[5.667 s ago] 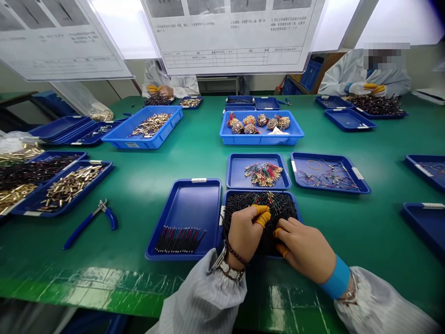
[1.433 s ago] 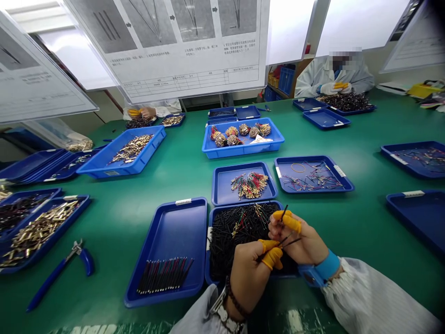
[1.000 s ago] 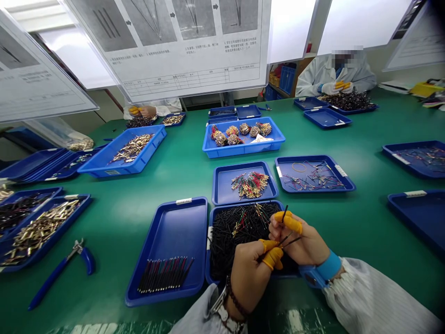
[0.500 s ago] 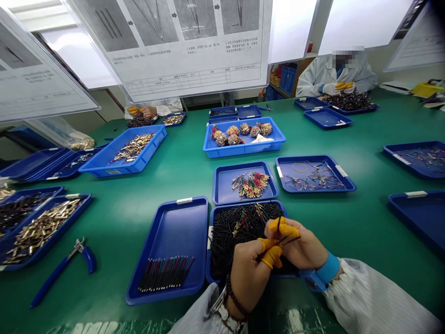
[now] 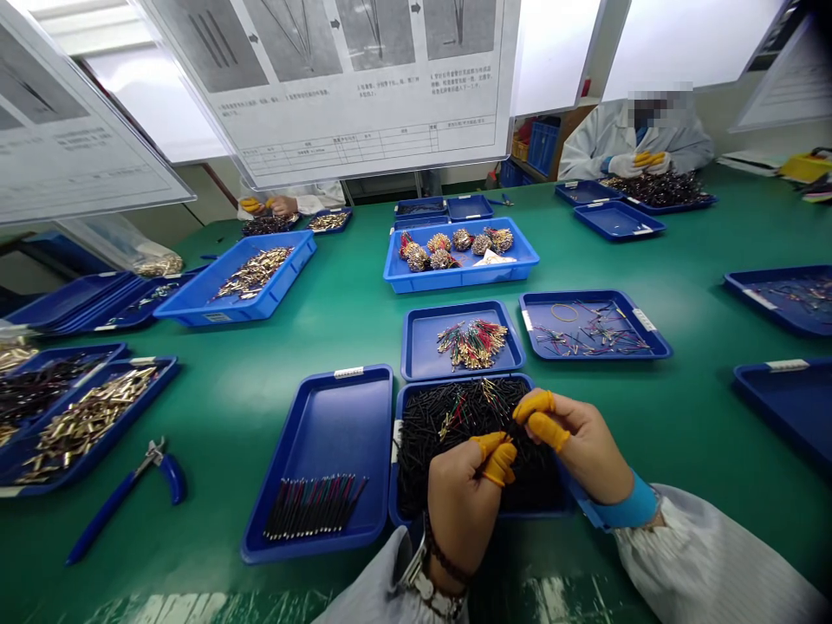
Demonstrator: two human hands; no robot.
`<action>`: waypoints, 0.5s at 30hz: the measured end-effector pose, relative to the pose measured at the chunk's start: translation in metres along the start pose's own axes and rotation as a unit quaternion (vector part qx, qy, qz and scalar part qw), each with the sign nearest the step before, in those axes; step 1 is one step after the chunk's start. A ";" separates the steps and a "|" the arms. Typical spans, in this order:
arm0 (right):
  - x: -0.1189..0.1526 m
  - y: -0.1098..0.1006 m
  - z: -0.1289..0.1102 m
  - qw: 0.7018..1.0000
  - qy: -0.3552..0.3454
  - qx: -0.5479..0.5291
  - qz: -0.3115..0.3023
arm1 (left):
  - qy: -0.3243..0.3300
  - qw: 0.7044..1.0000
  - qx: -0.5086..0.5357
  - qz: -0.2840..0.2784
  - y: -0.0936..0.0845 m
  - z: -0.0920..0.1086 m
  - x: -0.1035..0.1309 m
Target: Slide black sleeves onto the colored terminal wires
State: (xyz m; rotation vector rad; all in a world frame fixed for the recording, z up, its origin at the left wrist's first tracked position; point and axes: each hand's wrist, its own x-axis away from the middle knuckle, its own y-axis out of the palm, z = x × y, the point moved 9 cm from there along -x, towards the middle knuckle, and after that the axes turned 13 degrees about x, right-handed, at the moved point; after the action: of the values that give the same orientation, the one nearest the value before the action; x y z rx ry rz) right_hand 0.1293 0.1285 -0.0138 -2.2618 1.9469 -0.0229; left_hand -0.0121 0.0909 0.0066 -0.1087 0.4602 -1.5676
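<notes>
My left hand [image 5: 469, 490], with orange finger covers, is closed in a pinch over the tray of black tubes [image 5: 422, 468]; what it holds is too small to make out. To its upper right, my right hand [image 5: 575, 438] is also pinched, over the tray's right side, with something dark at its fingertips. Several thin coloured wires with gold ends [image 5: 490, 397] lie on the black tubes. Left of that tray, a blue tray [image 5: 338, 416] bears a row of black-sleeved wires [image 5: 315, 507]. Behind, a tray [image 5: 419, 347] holds a fanned bundle of coloured wires [image 5: 474, 342].
Blue-handled cutters [image 5: 123, 498] and a tray of gold parts [image 5: 91, 420] are at the left. Farther back stand a bin of wire bundles [image 5: 461, 277] and a bin of metal pieces [image 5: 253, 273]. Printed sheets [image 5: 364, 113] hang above. Two people work across the table.
My right hand has turned, its fingers now pointing left and down at the small dark piece. The long dark strands seen between my hands earlier no longer show. The view has shifted slightly.
</notes>
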 end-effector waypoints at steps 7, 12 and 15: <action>0.001 0.018 -0.007 0.999 0.006 -0.027 -0.039 | 0.039 0.997 -0.063 0.015 -0.002 0.006 0.003; 0.002 0.019 0.007 0.995 0.033 -0.082 -0.045 | 0.082 0.993 -0.078 0.027 -0.004 0.015 0.005; 0.004 0.023 0.009 0.994 0.042 -0.085 -0.058 | 0.119 0.987 -0.105 0.024 -0.001 0.021 0.007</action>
State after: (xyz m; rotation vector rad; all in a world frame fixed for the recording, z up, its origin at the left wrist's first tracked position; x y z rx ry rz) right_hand 0.1083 0.1221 -0.0265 -2.5191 1.9228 0.0367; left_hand -0.0062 0.0799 0.0244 -0.0715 0.8110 -1.4886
